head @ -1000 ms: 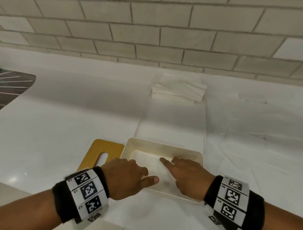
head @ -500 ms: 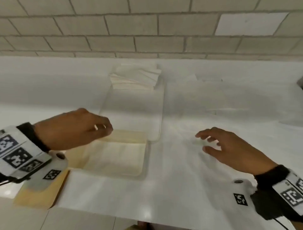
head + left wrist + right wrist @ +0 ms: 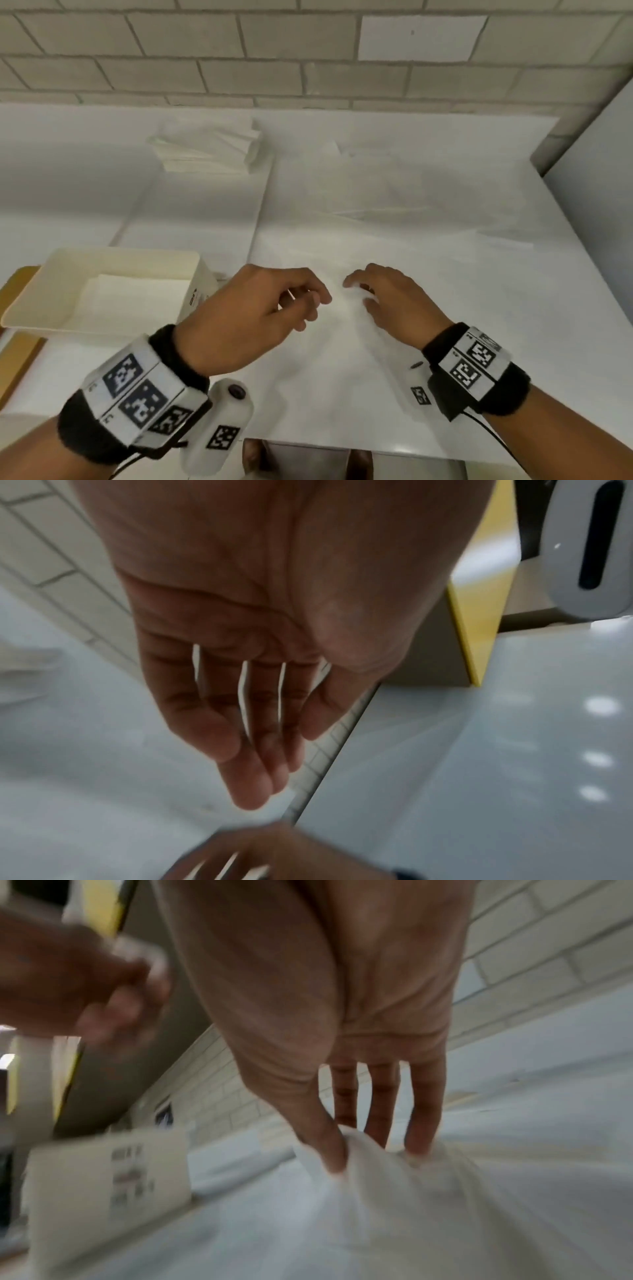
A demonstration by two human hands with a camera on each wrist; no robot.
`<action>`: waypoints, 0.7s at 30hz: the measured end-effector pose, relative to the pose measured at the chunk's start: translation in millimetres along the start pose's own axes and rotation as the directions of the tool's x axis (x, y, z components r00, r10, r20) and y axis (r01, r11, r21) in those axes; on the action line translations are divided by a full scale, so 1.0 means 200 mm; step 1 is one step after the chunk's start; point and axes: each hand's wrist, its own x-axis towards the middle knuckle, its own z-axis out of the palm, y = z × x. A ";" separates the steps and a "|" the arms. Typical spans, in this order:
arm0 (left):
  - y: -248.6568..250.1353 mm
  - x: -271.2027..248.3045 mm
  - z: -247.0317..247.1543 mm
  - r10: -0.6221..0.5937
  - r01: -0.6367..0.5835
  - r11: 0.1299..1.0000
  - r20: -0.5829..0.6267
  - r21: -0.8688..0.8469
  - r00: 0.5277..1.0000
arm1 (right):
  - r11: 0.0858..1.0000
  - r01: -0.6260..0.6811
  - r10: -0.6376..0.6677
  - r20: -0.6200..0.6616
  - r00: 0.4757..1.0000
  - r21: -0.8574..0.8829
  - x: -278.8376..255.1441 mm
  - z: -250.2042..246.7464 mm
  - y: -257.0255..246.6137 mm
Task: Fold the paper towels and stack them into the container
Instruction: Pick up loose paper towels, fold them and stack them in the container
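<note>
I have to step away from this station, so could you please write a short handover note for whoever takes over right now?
Right hand: pinches a bunched bit of the flat paper towel between thumb and fingers.
Left hand: empty, fingers loosely curled, hovering beside the right hand over the same sheet.
Container: at the left, on a wooden board, with a folded towel lying in it.
Stack of towels: at the back, by the wall.
More loose sheets lie spread behind the hands.
Done: at least one towel is in.
Left: fold the pinched sheet, put it in the container, then do the rest.
</note>
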 end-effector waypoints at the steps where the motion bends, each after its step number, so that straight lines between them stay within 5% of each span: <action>1: -0.04 0.01 0.04 -0.060 0.062 0.997 0.041 -0.035 0.997 | 0.997 0.005 0.002 -0.084 0.996 0.078 -0.02 -0.03 0.00; 4: -0.14 0.05 0.10 -0.226 0.253 0.925 0.126 -0.284 0.966 | 0.937 0.066 0.042 -0.298 0.954 0.343 -0.09 -0.15 -0.05; 6: -0.13 0.08 0.13 -0.330 0.351 0.762 0.140 -0.544 0.934 | 0.876 0.155 0.048 -0.401 0.915 0.456 -0.15 -0.21 -0.12; 10: -0.08 0.14 0.18 -0.350 0.348 0.424 0.203 -0.836 0.915 | 0.898 0.306 -0.189 -0.352 0.917 0.315 -0.29 -0.13 -0.30; 13: -0.11 0.14 0.19 -0.398 0.266 0.443 0.079 -0.856 0.914 | 0.892 0.334 -0.274 -0.223 0.935 0.304 -0.30 -0.06 -0.36; 16: -0.21 0.13 0.11 -0.533 0.186 0.505 -0.135 -0.843 0.836 | 0.825 0.198 -0.059 -0.269 0.961 0.530 -0.21 -0.06 -0.27; 19: -0.30 0.07 0.04 -0.574 0.140 0.478 -0.188 -0.867 0.797 | 0.982 -0.117 0.116 0.018 0.993 0.146 -0.09 0.00 -0.07; 21: -0.32 0.02 0.05 -0.591 0.168 0.442 -0.145 -0.881 0.793 | 0.986 -0.145 0.156 0.149 0.976 -0.085 -0.06 0.06 0.02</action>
